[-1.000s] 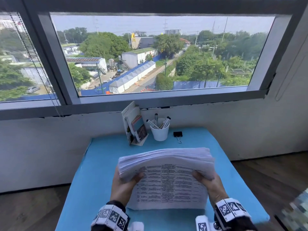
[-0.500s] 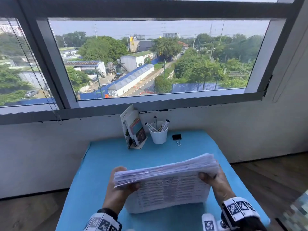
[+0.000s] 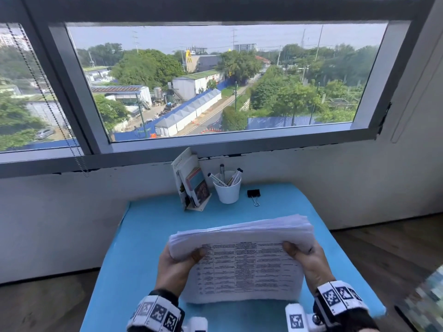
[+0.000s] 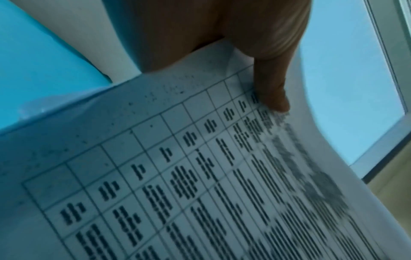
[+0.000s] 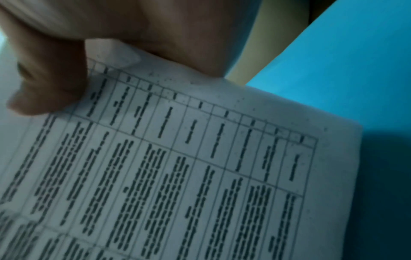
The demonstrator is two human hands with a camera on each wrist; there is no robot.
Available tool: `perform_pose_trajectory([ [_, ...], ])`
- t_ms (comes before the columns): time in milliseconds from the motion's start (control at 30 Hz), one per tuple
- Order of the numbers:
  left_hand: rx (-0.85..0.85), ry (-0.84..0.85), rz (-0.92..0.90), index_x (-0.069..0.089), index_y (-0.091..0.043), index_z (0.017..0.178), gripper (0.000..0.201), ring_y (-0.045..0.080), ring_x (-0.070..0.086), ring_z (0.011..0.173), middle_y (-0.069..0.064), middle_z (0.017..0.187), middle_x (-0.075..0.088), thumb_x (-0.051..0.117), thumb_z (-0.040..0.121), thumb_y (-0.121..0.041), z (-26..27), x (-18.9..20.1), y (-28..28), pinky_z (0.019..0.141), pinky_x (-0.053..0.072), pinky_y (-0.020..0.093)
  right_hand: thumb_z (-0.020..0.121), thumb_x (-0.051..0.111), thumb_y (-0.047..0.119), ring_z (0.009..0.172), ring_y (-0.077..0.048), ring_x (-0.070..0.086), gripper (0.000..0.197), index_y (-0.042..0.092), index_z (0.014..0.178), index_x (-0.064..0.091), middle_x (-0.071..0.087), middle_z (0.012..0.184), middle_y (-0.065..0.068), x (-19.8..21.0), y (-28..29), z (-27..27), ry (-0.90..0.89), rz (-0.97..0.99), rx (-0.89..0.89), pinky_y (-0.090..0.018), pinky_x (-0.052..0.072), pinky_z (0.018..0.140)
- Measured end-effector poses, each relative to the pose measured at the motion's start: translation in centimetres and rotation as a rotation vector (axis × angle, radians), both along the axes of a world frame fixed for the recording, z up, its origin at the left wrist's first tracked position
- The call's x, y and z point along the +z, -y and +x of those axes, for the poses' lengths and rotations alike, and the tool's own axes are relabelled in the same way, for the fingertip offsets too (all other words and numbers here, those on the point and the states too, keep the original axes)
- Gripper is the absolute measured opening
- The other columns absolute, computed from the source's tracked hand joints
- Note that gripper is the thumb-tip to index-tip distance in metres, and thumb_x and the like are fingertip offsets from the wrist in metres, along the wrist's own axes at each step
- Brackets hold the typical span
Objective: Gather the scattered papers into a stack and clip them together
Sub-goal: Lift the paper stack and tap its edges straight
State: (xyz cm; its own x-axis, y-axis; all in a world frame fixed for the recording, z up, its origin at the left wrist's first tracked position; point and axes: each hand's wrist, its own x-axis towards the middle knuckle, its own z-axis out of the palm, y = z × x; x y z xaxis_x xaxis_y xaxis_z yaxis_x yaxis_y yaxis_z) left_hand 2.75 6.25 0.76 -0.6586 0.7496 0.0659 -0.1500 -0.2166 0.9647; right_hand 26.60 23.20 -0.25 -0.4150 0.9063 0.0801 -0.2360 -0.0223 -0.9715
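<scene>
A thick stack of printed papers stands on its lower edge on the blue table, its top tilted toward me and bent over. My left hand grips its left side, thumb on the printed face. My right hand grips the right side the same way. In the left wrist view the thumb presses the table-printed sheet; the right wrist view shows my thumb on the sheet. A black binder clip lies on the table beyond the stack, right of the cup.
A white cup with pens and a small holder of booklets stand at the table's far edge under the window. White wall behind; wooden floor lies on both sides of the narrow table.
The stack dipped with its top edge tipped further toward me half a second ago, and now stands a little more upright again. Both hands kept their grip on its sides.
</scene>
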Motion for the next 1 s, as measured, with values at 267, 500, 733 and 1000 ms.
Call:
perform_pose_trajectory([
  [267,-0.010,-0.056,0.010,0.065,0.003,0.090,0.026,0.018,0.070,0.068,0.011,0.076,0.074,0.068,0.068,0.016,0.5,0.8,-0.3,0.056,0.056,0.026,0.027,0.094,0.040,0.074,-0.015,0.070,0.097,-0.002,0.107,0.060,0.075,0.080,-0.004,0.2,0.8,-0.1,0.054,0.073,0.004,-0.022,0.055,0.060],
  [500,0.043,-0.131,0.050,0.054,-0.005,0.104,0.085,0.004,0.065,0.070,0.003,0.085,0.066,0.091,0.033,-0.032,-0.5,0.4,-0.2,0.060,0.053,0.017,0.040,0.090,0.022,0.086,-0.017,0.064,0.082,0.008,0.112,0.054,0.068,0.095,-0.006,0.4,0.2,0.3,0.000,0.104,-0.002,-0.018,0.053,0.067],
  [733,0.024,-0.096,0.050,0.059,0.007,0.095,0.052,0.015,0.067,0.071,0.005,0.076,0.072,0.087,0.057,-0.013,-0.2,1.0,-0.7,0.059,0.055,0.021,0.029,0.091,0.053,0.084,-0.022,0.068,0.090,0.009,0.101,0.062,0.074,0.088,-0.004,1.3,-0.5,0.0,0.045,0.077,-0.067,-0.029,0.055,0.073],
  [1000,-0.002,-0.042,-0.064,0.063,-0.004,0.094,0.092,0.018,0.071,0.076,0.003,0.081,0.076,0.092,0.019,-0.049,0.3,-3.5,-0.7,0.058,0.054,0.019,0.019,0.094,0.043,0.072,-0.014,0.071,0.101,-0.002,0.102,0.060,0.075,0.080,-0.006,-0.9,-0.3,0.9,0.061,-0.059,0.009,-0.021,0.055,0.062],
])
